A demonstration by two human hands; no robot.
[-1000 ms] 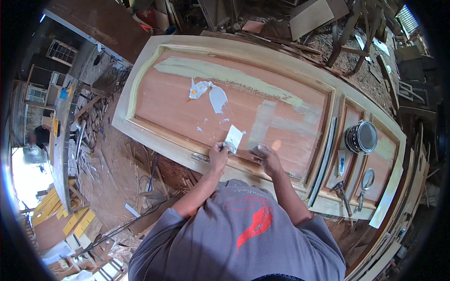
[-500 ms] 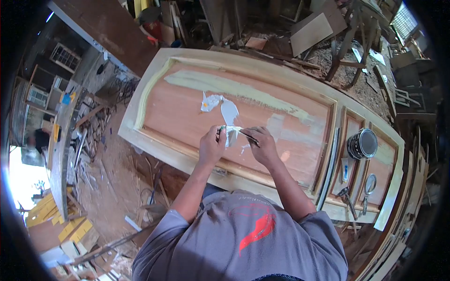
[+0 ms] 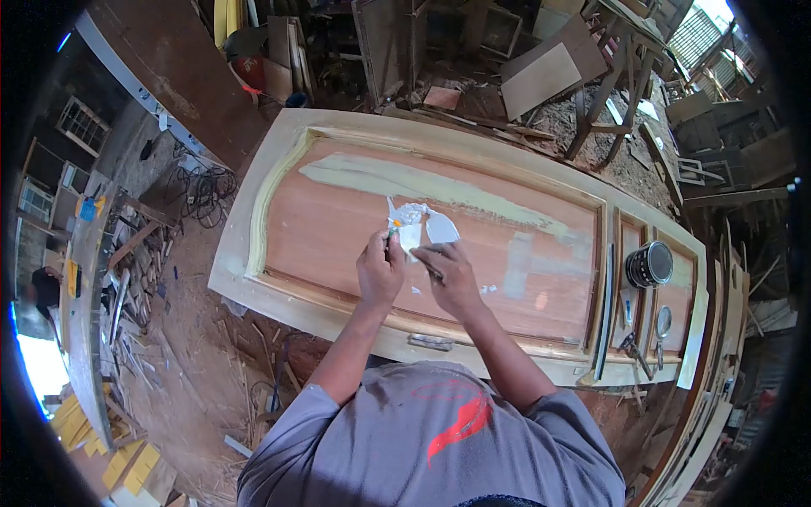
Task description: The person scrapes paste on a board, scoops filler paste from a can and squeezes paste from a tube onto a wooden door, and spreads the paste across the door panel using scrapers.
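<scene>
My left hand (image 3: 381,269) is closed round a small putty knife, its blade (image 3: 410,237) smeared with white filler. My right hand (image 3: 449,275) grips a dark flat scraper (image 3: 429,260), its edge close to the left blade; whether they touch I cannot tell. Both hands are above the reddish-brown panel of a wooden door (image 3: 338,228) lying flat. Just beyond them on the panel is a lump of white filler (image 3: 412,212) with an orange spot. A smooth smear of filler (image 3: 441,229) lies to its right.
Toward the door's right end stand a metal can (image 3: 650,264), a tube (image 3: 626,308), a hammer (image 3: 634,351) and a round-headed tool (image 3: 663,323). A long metal strip (image 3: 605,313) crosses the door. Wood scraps litter the floor (image 3: 186,338) on the left; tangled cables (image 3: 203,190) lie behind.
Both hands have moved forward over the panel, closer to the filler lump. The right scraper has come nearer the left hand's blade. The camera view has shifted slightly.
</scene>
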